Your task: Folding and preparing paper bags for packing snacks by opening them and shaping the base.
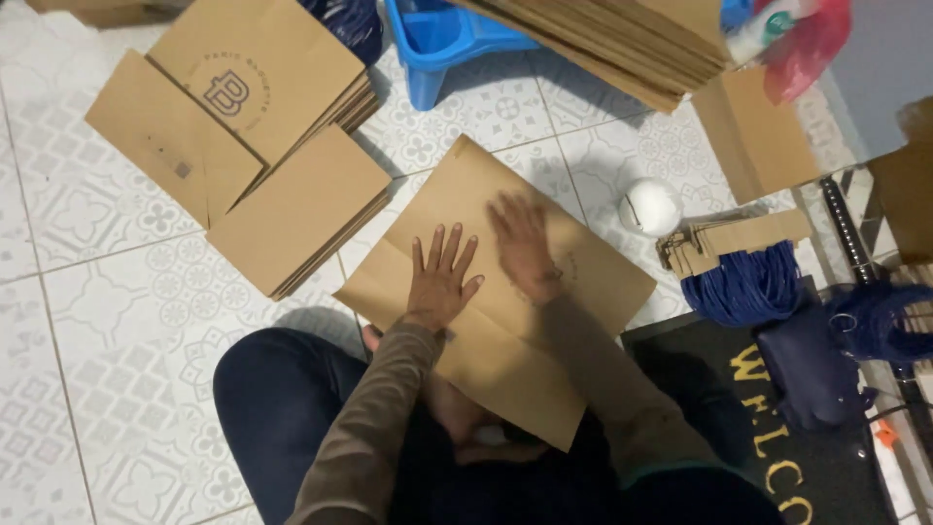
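Patterned white floor tiles (126, 321) spread out under me where I sit, my legs in dark blue trousers (277, 399) folded beneath. Across my lap and the tiles lies a flat brown paper bag (573, 243), tilted on a diagonal. My left hand (442, 277) rests flat on it with fingers fanned wide, palm down. My right hand (525, 248) also lies flat on the paper just beside the left, blurred, fingers extended. To my left sit stacks of flat brown paper bags (296, 209) on the tiles. Ahead stands a blue plastic stool (437, 44), with another pile of brown sheets (622, 44) beside it. To my right a white ball of string (649, 206) sits near bundles of dark blue cord handles (743, 287), beside a dark doormat (777, 467).
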